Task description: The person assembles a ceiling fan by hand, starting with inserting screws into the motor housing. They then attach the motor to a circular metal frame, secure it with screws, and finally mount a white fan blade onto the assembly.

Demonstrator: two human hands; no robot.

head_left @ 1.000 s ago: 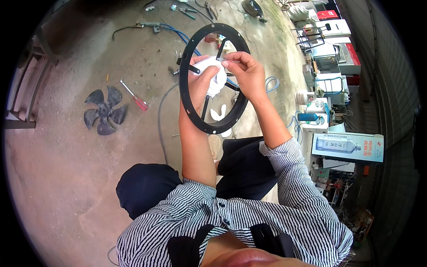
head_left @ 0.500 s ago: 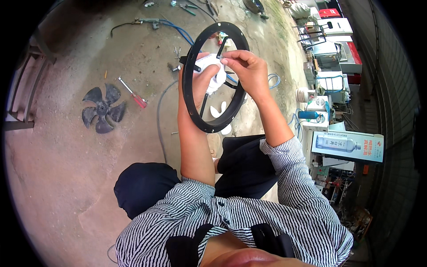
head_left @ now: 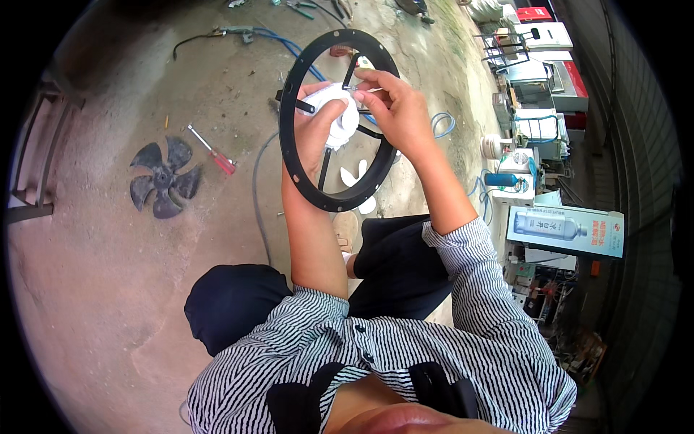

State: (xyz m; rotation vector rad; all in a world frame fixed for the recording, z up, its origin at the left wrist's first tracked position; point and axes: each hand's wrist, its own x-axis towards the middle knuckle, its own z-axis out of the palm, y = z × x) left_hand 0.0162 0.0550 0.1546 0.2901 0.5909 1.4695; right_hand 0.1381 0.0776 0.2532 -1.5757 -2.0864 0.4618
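Observation:
A black round mounting ring [head_left: 336, 202] with several thin black arms is held up in front of me, tilted nearly on edge. At its centre sits a white rounded fan motor [head_left: 345, 130]. My left hand [head_left: 316, 132] reaches through the ring and grips the motor, thumb across its white face. On the right, my right hand [head_left: 403, 119] has thumb and forefinger pinched by the inner end of an upper arm [head_left: 352, 70]. A small shiny bit shows at those fingertips, too small to name.
On the floor to the left lie a dark fan blade [head_left: 165, 179] and a red-handled screwdriver [head_left: 218, 158]. Beyond the ring are a blue hose [head_left: 295, 47] and pliers [head_left: 300, 9]. Boxes and appliances line the right side, with a light-blue carton [head_left: 564, 231] nearest.
The ring and motor have shifted slightly left and turned to face me a little more. Both hands moved with them; the right fingers stay at the same arm.

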